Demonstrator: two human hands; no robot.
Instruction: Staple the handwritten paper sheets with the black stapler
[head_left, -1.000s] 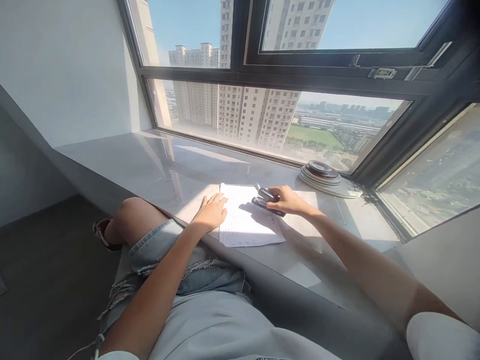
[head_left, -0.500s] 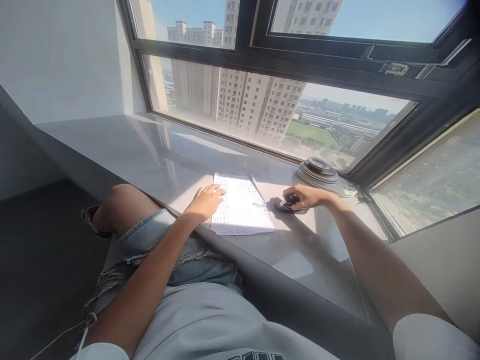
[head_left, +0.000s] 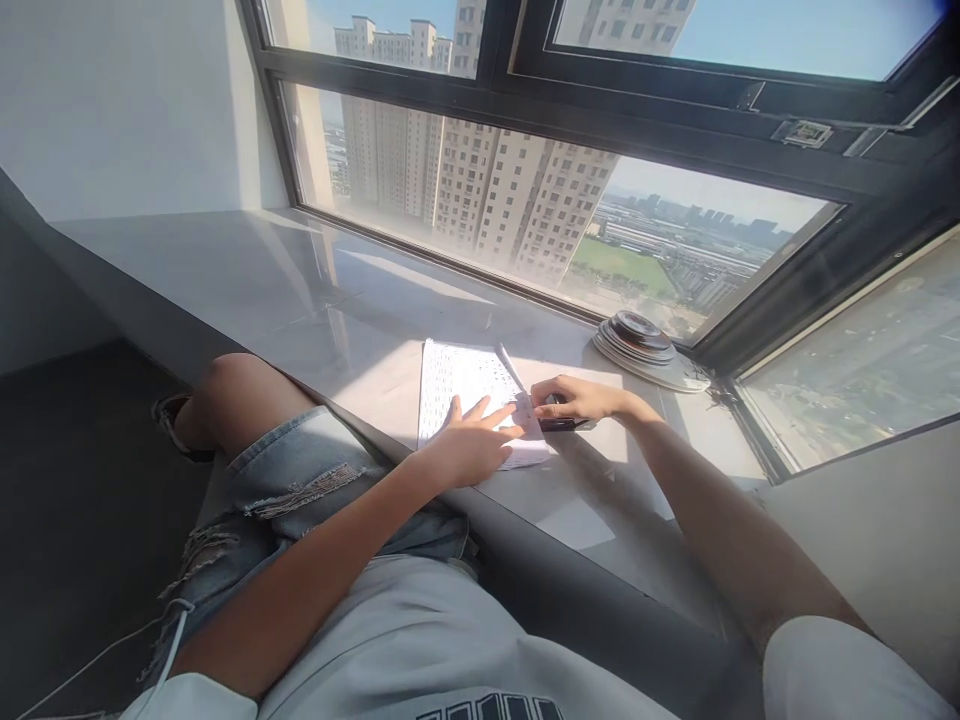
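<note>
Sheets of printed paper (head_left: 457,375) lie on the pale window ledge, their lower edge near the ledge's front. Spread fingers of my left hand (head_left: 474,447) rest on the lower right part of the paper. My right hand (head_left: 576,398) is closed round a small black device (head_left: 566,424), which looks like a stapler or punch and sits at the paper's right edge. Its far end is partly hidden by my fingers. A thin light-coloured pen or stick (head_left: 511,366) lies along the upper right edge of the sheets.
A stack of plates or discs (head_left: 636,345) stands by the window at the right, with a dark one on top. The ledge (head_left: 300,300) runs along the window frame. My bent knee (head_left: 251,395) is at its front edge. A white cable hangs at lower left.
My left hand has moved right across the paper and spread its fingers. My right hand has brought the black device left to the paper's edge. The view has shifted slightly.
</note>
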